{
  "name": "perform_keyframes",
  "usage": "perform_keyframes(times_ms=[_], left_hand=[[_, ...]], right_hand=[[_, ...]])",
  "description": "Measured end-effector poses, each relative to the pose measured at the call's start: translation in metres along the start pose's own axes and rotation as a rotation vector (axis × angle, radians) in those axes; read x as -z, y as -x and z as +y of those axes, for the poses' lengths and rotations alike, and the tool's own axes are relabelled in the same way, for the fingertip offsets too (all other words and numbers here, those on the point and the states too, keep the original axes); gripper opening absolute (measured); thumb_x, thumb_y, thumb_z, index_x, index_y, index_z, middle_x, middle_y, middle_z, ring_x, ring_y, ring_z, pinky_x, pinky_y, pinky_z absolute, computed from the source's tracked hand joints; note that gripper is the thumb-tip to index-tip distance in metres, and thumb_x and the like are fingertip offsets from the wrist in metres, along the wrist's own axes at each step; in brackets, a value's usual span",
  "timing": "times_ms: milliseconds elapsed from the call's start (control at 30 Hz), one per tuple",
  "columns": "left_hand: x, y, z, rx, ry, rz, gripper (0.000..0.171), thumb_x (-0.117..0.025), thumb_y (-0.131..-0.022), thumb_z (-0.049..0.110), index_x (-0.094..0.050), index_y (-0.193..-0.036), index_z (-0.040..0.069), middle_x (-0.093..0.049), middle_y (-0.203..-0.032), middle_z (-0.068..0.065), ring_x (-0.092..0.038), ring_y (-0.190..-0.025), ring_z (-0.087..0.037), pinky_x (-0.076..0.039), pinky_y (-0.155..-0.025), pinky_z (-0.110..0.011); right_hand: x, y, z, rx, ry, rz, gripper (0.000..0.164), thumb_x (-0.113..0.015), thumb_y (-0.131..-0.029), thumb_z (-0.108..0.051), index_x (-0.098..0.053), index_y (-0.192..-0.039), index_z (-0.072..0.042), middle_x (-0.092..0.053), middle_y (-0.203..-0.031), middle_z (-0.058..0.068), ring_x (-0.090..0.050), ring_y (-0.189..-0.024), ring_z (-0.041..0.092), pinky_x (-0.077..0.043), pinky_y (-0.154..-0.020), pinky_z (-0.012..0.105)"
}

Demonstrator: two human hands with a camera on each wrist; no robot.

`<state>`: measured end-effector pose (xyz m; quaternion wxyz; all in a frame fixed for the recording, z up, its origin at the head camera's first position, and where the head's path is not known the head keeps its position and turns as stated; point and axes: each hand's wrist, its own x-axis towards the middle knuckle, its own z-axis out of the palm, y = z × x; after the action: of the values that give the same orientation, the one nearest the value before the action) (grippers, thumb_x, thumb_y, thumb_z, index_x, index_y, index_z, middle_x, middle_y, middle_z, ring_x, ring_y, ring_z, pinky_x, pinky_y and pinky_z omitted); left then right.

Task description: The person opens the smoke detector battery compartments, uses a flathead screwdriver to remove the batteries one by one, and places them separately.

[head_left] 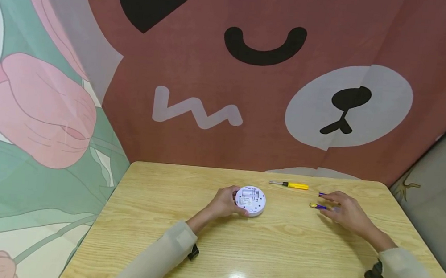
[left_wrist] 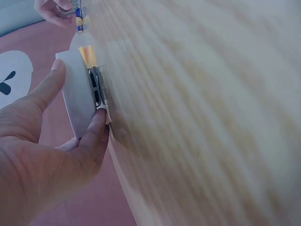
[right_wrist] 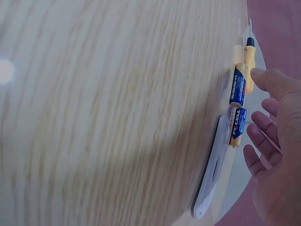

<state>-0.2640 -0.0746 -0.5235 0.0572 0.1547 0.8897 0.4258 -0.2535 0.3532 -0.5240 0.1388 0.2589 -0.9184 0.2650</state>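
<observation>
My left hand [head_left: 226,202] grips a round white device [head_left: 250,200] by its left edge, thumb at the near side. Its upper face shows a battery compartment with metal contacts, a label and small dark holes. In the left wrist view the device [left_wrist: 77,94] is seen edge-on between thumb and fingers. My right hand [head_left: 347,211] hovers with loosely bent, spread fingers beside two blue-and-gold batteries. One battery [right_wrist: 239,84] lies close to the thumb; the other battery [right_wrist: 238,126] is nearer the fingers. In the head view the right hand partly hides both.
A screwdriver [head_left: 289,184] with a yellow handle lies near the table's back edge, between the hands. A thin white piece [right_wrist: 211,169] lies close to the batteries in the right wrist view. A printed cloth [head_left: 190,145] hangs behind the wooden table [head_left: 284,257].
</observation>
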Motion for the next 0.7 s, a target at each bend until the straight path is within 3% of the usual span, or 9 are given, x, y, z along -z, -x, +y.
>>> perform_keyframes(times_ms=[433, 700], left_hand=[[0.001, 0.0, 0.001, -0.001, -0.012, -0.005, 0.08, -0.103, -0.068, 0.025, -0.066, -0.135, 0.002, -0.073, -0.126, -0.01, -0.065, -0.11, -0.018, -0.054, -0.098, -0.035], [0.002, 0.0, 0.002, 0.007, 0.002, -0.012, 0.08, -0.103, -0.069, 0.024, -0.065, -0.136, 0.001, -0.073, -0.125, -0.01, -0.065, -0.107, -0.017, -0.055, -0.097, -0.036]], right_hand=[[0.016, 0.01, 0.005, -0.008, 0.104, -0.054, 0.05, -0.093, -0.082, -0.023, -0.075, -0.123, -0.001, -0.072, -0.114, 0.013, -0.069, -0.095, 0.031, -0.057, -0.072, 0.038], [0.021, 0.017, 0.016, 0.019, 0.149, -0.057, 0.057, -0.098, -0.075, -0.026, -0.077, -0.122, -0.002, -0.073, -0.115, 0.012, -0.068, -0.101, 0.035, -0.057, -0.077, 0.046]])
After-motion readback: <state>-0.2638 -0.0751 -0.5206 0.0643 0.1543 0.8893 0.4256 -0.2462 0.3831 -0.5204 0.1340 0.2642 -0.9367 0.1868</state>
